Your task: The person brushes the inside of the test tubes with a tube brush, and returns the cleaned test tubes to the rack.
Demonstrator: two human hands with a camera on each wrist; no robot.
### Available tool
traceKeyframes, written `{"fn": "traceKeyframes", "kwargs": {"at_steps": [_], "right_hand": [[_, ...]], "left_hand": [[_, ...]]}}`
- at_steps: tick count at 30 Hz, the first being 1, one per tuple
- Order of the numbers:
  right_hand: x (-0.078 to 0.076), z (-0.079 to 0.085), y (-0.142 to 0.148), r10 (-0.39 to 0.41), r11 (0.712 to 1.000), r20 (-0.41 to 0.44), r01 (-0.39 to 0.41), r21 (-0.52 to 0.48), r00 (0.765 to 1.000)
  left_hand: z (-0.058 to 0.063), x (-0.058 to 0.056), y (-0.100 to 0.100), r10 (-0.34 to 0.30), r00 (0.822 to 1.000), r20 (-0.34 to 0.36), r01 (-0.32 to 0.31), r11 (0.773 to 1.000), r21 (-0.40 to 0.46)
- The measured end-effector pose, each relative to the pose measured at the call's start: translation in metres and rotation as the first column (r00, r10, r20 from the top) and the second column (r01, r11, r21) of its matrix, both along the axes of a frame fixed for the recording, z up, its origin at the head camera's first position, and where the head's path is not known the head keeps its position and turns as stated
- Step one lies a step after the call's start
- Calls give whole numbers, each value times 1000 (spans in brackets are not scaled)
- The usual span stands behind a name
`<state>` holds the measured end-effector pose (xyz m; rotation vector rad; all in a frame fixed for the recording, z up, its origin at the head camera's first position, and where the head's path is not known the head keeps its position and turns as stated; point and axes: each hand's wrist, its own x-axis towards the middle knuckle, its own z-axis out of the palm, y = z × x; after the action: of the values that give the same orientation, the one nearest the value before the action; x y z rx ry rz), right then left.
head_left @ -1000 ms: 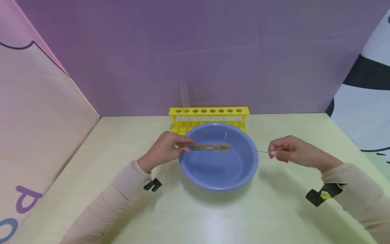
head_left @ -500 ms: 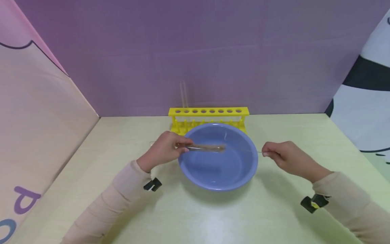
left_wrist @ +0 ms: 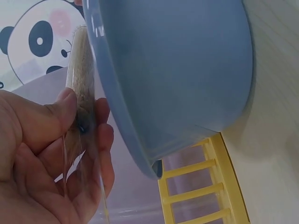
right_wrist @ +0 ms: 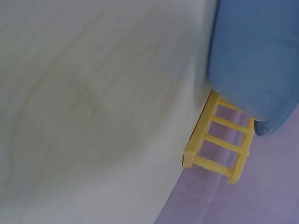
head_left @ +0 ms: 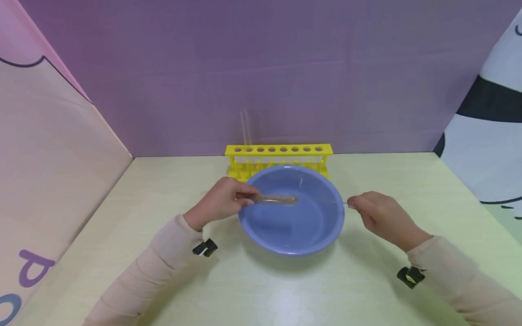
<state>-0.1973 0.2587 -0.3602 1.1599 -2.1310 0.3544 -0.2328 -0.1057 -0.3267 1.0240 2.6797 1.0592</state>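
My left hand (head_left: pixel 222 202) grips a clear glass test tube (head_left: pixel 271 199), held nearly level over a blue basin (head_left: pixel 291 237). Brown bristles of a test tube brush (left_wrist: pixel 83 63) fill the tube's mouth end in the left wrist view, and the glass runs back through the palm. To the right of the basin, my right hand (head_left: pixel 385 217) pinches the end of the brush's thin wire handle (head_left: pixel 345 203), which stretches across the basin toward the tube. The right wrist view does not show the right hand.
Behind the basin stands a yellow test tube rack (head_left: pixel 281 148), its lower front partly hidden by the basin. Another clear test tube (head_left: pixel 246 127) rises from its left end. A purple backdrop (head_left: pixel 285 77) closes off the far edge of the pale table (head_left: pixel 265 290).
My right hand has moved left toward the basin, bringing the wire with it and turning knuckles up. The bristles have slid deeper into the tube. The left hand stays nearly still.
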Motion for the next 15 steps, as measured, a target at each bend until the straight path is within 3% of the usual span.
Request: {"fn": "traceKeyframes", "kwargs": {"at_steps": [3, 7, 15], "right_hand": [[-3, -3, -1, 33, 999, -95, -31, 20, 995], [-6, -5, -4, 80, 997, -223, -78, 18, 971], [-6, -2, -15, 165, 984, -369, -180, -6, 915]], "left_hand": [[-1, -1, 1, -9, 1000, 25, 9, 1000, 3], [-2, -2, 2, -36, 999, 39, 36, 999, 15], [-2, -1, 3, -51, 997, 63, 50, 999, 22]]}}
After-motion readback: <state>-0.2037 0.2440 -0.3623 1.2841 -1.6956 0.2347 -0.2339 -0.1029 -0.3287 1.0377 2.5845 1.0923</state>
